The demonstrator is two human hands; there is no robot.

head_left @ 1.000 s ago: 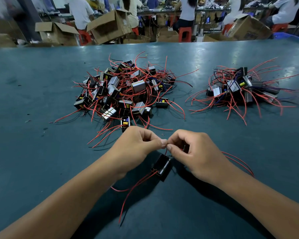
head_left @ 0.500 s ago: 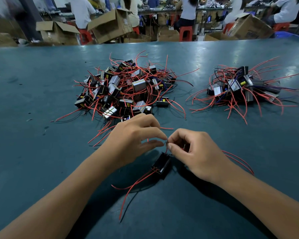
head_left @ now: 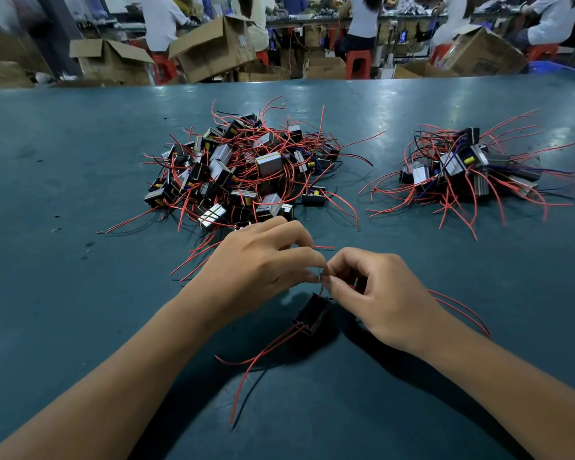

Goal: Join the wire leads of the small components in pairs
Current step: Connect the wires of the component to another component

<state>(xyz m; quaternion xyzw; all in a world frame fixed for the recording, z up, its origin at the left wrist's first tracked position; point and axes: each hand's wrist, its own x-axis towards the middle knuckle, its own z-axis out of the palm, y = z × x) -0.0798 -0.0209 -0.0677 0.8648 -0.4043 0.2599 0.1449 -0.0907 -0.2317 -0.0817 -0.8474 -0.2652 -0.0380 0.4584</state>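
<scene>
A small black component (head_left: 311, 314) hangs just below my two hands, tilted, with red leads trailing toward me. My left hand (head_left: 256, 263) and my right hand (head_left: 375, 293) meet fingertip to fingertip above it, and both pinch the bare ends of its thin wire leads (head_left: 320, 276) between thumb and forefinger. More red leads run out from under my right wrist. A large pile of components (head_left: 243, 171) with red wires lies beyond my left hand. A smaller pile (head_left: 462, 167) sits to the far right.
The green table (head_left: 80, 260) stretches to a far edge. Beyond it stand cardboard boxes (head_left: 213, 48), red stools and several seated people at another bench.
My left hand's fingers have loosened and spread from a tight fist, rolling upward, while both hands keep pinching the lead ends. The component has barely moved.
</scene>
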